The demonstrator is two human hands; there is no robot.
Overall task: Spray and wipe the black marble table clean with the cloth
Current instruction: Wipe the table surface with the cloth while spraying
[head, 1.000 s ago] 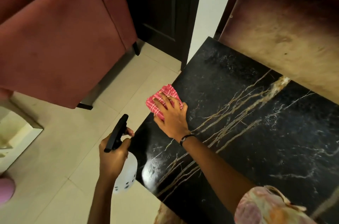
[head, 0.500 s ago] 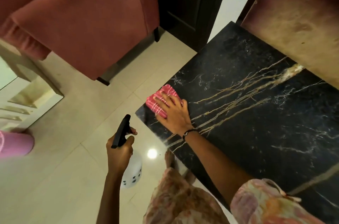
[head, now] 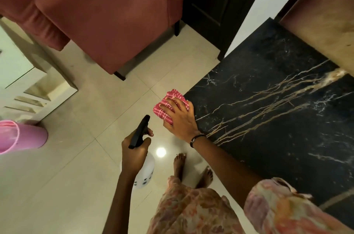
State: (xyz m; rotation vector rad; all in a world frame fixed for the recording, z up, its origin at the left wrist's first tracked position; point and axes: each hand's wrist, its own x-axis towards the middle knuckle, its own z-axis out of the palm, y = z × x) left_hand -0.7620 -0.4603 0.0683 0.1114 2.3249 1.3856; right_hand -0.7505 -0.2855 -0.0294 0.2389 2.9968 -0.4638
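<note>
The black marble table with gold veins fills the right side of the view. A folded red-and-white checked cloth lies at the table's near left corner and hangs partly past the edge. My right hand presses flat on the cloth, fingers spread. Left of the table, above the floor, my left hand grips a white spray bottle with a black trigger head. Most of the bottle's body is hidden behind my hand.
A red upholstered armchair stands on the tiled floor at upper left. A pink bucket sits at the left edge beside white furniture. A dark door and a brown chair back lie beyond the table. My bare feet stand by the table's corner.
My right hand has slid the cloth along the table's left edge to the near corner, where it overhangs. The view has drawn back, and my feet and the bucket have come into sight.
</note>
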